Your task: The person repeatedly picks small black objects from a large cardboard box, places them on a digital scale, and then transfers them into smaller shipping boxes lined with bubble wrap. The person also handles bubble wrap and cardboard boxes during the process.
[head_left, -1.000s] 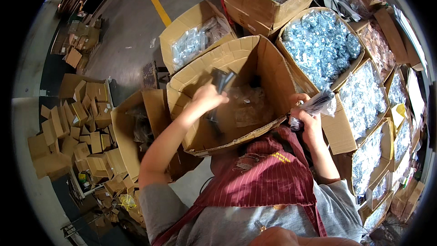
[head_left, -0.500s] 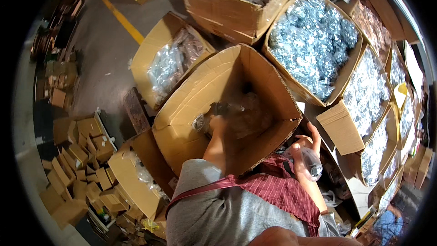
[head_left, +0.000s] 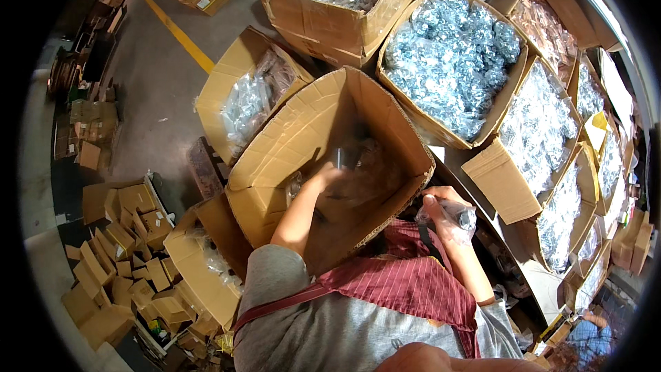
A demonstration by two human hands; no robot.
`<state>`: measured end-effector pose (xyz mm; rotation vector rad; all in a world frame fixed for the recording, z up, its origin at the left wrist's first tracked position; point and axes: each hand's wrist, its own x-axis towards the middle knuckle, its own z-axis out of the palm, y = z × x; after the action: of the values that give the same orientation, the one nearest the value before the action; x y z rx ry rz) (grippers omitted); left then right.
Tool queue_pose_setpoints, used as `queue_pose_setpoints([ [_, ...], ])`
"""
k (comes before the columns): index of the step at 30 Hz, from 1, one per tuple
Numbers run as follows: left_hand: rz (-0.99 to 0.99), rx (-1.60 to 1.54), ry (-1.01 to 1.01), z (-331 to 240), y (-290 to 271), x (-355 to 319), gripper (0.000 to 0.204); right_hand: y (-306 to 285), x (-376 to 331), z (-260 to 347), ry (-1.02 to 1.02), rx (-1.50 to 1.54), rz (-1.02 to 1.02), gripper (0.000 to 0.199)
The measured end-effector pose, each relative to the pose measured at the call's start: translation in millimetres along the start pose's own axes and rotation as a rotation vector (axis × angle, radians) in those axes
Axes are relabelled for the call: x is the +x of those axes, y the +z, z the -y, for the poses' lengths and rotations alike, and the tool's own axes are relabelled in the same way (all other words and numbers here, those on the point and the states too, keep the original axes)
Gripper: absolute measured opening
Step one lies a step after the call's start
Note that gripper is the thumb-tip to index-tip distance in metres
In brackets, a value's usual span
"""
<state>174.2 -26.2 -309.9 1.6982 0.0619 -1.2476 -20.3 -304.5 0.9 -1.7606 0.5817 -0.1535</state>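
A large open cardboard box (head_left: pixel 275 158) stands right before me, with blurred clear plastic wrapping (head_left: pixel 385 172) inside its shaded bottom. My left hand (head_left: pixel 329 175) reaches down into it, fingers closed round a small grey cylindrical piece (head_left: pixel 339 158); blur and shadow hide its kind. Outside the box's right edge, my right hand (head_left: pixel 441 212) grips a clear plastic bag (head_left: pixel 463 217) with a greyish piece in it, thumb on top. A smaller bit of clear plastic (head_left: pixel 294 184) lies against the box's inner left side.
Beyond the box stand cartons full of bagged parts, among them a bluish-silver one (head_left: pixel 451 62) and a tall one (head_left: pixel 317 21). More filled cartons (head_left: pixel 540 138) line the right. Flattened and small boxes (head_left: pixel 131 255) pile up at lower left. A yellow line (head_left: pixel 175 27) crosses the floor.
My left hand has come up slightly within the box, with the grey piece now showing at its fingers. My right hand has shifted left, its fingers curled more closely round the bag.
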Motion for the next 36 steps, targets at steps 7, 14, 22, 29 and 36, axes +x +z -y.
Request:
queue_pose_setpoints([
  [7,0.497,-0.228,-0.039,-117.7,10.4,-54.5,0.023,-12.0,22.7,-9.9,-0.26,-0.315,0.116,0.014],
  [14,0.538,-0.214,0.189,-214.3,12.3,-98.0,0.032,-6.2,63.9,43.2,-0.075,0.048,0.164,0.026],
  [22,-0.013,0.77,0.578,-237.2,1.5,-229.2,0.014,37.9,123.5,81.2,0.032,0.208,0.523,0.042],
  [29,-0.281,0.434,0.532,-169.3,-26.9,-301.4,0.011,129.7,124.9,110.4,0.252,0.153,1.07,0.034],
  [36,-0.822,-0.446,0.656,-143.5,-67.6,-359.9,0.012,206.8,134.7,74.1,0.374,0.18,1.03,0.029],
])
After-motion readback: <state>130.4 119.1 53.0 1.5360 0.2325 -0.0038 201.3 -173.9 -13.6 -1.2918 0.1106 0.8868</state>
